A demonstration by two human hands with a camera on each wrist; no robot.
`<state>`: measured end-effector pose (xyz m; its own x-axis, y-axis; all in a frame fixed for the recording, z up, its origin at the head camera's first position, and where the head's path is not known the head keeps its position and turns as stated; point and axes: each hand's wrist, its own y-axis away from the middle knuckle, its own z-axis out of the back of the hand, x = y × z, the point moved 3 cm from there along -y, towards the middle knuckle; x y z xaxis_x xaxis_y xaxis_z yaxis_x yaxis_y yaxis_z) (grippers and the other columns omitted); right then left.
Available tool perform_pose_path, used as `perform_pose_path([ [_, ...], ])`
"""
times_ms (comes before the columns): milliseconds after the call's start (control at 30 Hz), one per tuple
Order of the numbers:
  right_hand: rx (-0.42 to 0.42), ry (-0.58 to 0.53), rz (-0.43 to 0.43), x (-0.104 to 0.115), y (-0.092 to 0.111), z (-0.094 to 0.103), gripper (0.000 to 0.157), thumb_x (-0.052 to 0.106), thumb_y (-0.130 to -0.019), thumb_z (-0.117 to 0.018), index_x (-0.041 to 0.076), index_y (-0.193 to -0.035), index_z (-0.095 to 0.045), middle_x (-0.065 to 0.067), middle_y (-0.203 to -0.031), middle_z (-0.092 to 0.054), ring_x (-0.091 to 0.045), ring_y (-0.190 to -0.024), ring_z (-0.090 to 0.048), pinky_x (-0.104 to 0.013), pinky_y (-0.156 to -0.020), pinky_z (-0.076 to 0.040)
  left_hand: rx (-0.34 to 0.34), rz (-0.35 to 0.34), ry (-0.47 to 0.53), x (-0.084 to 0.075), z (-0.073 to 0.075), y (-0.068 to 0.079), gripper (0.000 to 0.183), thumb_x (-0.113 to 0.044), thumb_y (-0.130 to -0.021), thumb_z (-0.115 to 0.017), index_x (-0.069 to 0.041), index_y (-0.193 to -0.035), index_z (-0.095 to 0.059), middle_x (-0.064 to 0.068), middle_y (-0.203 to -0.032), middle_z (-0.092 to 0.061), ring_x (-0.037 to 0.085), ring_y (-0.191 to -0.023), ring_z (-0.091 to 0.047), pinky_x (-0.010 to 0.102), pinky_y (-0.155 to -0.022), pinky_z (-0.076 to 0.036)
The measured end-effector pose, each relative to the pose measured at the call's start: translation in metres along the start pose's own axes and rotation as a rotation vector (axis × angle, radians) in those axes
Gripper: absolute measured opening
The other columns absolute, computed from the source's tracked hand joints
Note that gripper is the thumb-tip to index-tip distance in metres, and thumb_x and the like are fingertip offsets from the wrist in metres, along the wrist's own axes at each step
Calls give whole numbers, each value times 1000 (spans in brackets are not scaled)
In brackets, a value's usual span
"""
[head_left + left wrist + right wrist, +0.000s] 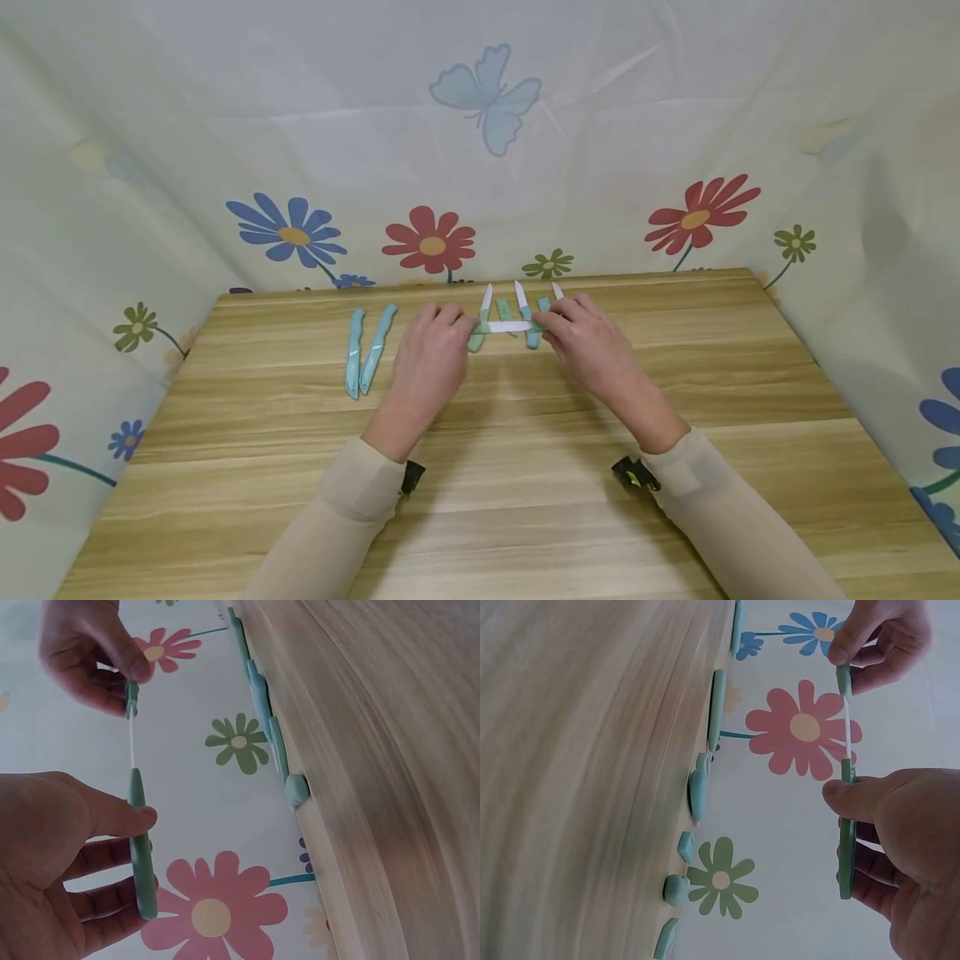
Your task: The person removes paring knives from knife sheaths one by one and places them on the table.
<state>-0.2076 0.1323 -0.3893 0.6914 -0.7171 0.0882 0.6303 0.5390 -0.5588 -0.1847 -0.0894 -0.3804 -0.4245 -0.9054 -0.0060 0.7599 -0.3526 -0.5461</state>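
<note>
A: Where is the knife [510, 327]?

B: It is held level above the worktop [510, 500], between two hands. The left grip [437, 350] pinches the green handle [142, 862] with the thumb against bent fingers; the right grip [592, 342] pinches the green sheath [847, 847] in the same way. Both are closed down to the thickness of what they hold.

A: Will it be heavy?

B: I think it is light, and stiff along its length. The handle looks like smooth plastic, rounded and slim, so it may slip a little if the fingers are damp.

A: And the blade?

B: It is white and thin (perhaps ceramic, but I cannot be certain), so I would treat it as fragile and not bend it sideways. The safe places to hold are the handle and the outer faces of the sheath, away from the edge.

A: What lies around?

B: Beyond, a bare green knife [476, 340] and a bare blue knife [532, 339], with a flat loose sheath [503, 310] between them. The worktop has striped wood grain.
</note>
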Motion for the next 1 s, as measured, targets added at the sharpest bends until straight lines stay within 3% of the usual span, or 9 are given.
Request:
perform_pose_path([
  [600, 9, -16, -33, -3, 1, 2, 32, 2, -89, -85, 5, -121, -79, -13, -109, -71, -33, -103, -61, -42, -92, -56, 16, 48, -27, 4, 0, -1, 21, 0, -98, -69, -7, -114, -81, 10, -111, -74, 29, -96, -63, 40, -83, -59],
  [1000, 2, -20, -35, -4, 1, 1, 30, 2, -90, -85, 5, -119, -79, -12, -108, -71, -33, -102, -62, -41, -90, -57, 33, 92, -30, 7, 1, -2, 19, -2, -97, -75, -6, -115, -81, 10, -109, -73, 29, -92, -61, 40, -83, -58],
])
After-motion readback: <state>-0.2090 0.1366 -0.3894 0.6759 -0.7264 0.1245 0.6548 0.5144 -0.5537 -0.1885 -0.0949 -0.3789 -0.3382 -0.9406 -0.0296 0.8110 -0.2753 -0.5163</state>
